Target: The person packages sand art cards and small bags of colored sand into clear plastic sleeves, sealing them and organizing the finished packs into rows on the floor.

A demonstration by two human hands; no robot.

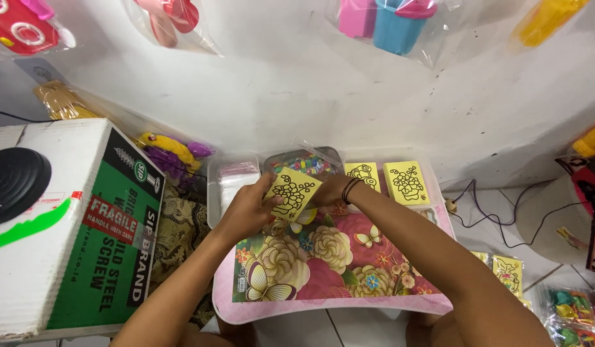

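Both hands are holding one yellow card (293,193) above the flowered tray (349,257): the left hand (249,209) is pinching its lower left edge, fingers closed on it. The right hand (329,191) is gripping the right edge; keeping both grips light at the edges avoids creasing it.

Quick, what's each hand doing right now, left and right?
Left hand: closed on the left edge of the yellow square card with a black flower outline.
Right hand: mostly hidden behind that card, grip cannot be told.
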